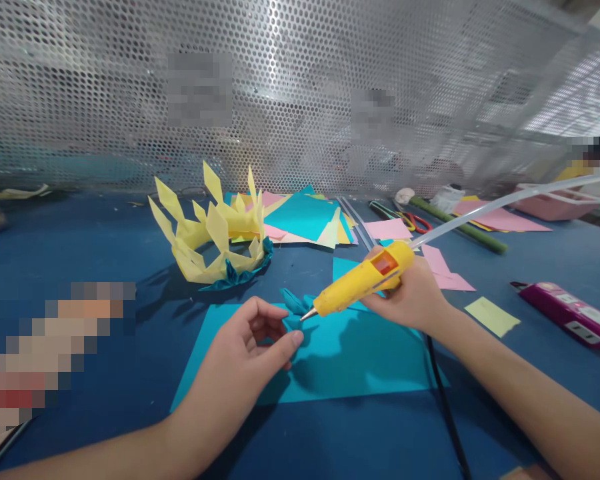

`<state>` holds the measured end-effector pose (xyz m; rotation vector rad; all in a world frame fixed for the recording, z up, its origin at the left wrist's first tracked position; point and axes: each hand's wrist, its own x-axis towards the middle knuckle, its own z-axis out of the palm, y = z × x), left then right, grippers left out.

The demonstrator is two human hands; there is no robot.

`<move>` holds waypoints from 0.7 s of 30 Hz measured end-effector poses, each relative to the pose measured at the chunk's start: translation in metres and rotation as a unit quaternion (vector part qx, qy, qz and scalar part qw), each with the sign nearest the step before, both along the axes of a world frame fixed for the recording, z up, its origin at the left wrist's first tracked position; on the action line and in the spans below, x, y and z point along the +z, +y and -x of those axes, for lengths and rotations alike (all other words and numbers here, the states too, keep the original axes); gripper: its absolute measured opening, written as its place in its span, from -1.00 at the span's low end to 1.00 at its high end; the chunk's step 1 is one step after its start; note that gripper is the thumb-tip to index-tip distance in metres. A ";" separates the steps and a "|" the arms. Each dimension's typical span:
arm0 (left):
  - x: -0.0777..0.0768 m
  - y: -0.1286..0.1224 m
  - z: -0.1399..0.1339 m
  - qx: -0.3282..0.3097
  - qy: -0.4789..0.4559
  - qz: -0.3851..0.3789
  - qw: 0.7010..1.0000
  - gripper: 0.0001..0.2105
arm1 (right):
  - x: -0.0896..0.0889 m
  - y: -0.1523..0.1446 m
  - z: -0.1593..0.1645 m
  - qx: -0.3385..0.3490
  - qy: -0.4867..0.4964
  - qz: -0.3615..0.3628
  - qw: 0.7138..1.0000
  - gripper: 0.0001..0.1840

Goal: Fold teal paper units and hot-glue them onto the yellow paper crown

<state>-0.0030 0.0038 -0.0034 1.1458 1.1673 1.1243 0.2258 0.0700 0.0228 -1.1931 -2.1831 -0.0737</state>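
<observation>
My right hand (pixel 417 293) grips a yellow hot glue gun (pixel 363 277), with a long clear glue stick (pixel 485 208) sticking out of its back. The gun's metal tip points left, at or very near a small folded blue paper piece (pixel 295 303). Thumb and fingers of my left hand (pixel 257 340) are closed on that piece, hiding part of it. Beneath both hands lies a flat blue paper sheet (pixel 360 367). A pale yellow paper crown (pixel 220 230) stands behind my left hand, with folded blue paper (pixel 237 277) along its lower front edge.
Behind are stacked coloured papers (pixel 300 217), scissors (pixel 420 223), a green stick (pixel 460 225) and a pink basket (pixel 550 203). On the right lie a purple case (pixel 567 313) and a pale green slip (pixel 493 316). A perforated metal panel (pixel 290 100) borders the blue table (pixel 105 247).
</observation>
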 end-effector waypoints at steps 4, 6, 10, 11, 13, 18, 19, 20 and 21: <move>-0.004 -0.001 0.002 -0.004 0.004 -0.002 1.000 -0.78 | 0.000 0.002 -0.001 -0.003 -0.017 -0.014 1.000 -0.84; -0.005 -0.001 0.003 -0.005 0.003 -0.003 1.000 -0.78 | -0.001 0.003 -0.001 0.000 -0.024 -0.021 1.000 -0.85; -0.007 0.001 0.003 -0.002 0.001 -0.004 1.000 -0.76 | -0.003 0.004 -0.002 0.010 -0.032 -0.037 0.999 -0.86; -0.006 0.002 0.002 -0.001 0.001 -0.005 1.000 -0.75 | -0.003 0.005 -0.003 0.011 -0.034 -0.042 0.998 -0.86; -0.006 0.003 0.002 0.000 0.002 -0.005 1.000 -0.75 | -0.004 0.006 -0.003 0.014 -0.036 -0.051 0.998 -0.87; -0.005 0.002 0.001 0.005 0.002 -0.001 1.000 -0.75 | -0.004 0.007 -0.004 0.025 -0.046 -0.065 0.996 -0.89; -0.005 0.001 0.001 0.005 0.002 -0.001 1.000 -0.75 | -0.004 0.006 -0.004 0.025 -0.048 -0.069 0.996 -0.89; -0.004 0.001 0.001 0.006 0.002 -0.001 1.000 -0.75 | -0.003 0.006 -0.004 0.025 -0.050 -0.073 0.996 -0.89; -0.004 0.001 0.001 0.006 0.003 0.000 1.000 -0.75 | -0.003 0.006 -0.004 0.025 -0.051 -0.076 0.995 -0.89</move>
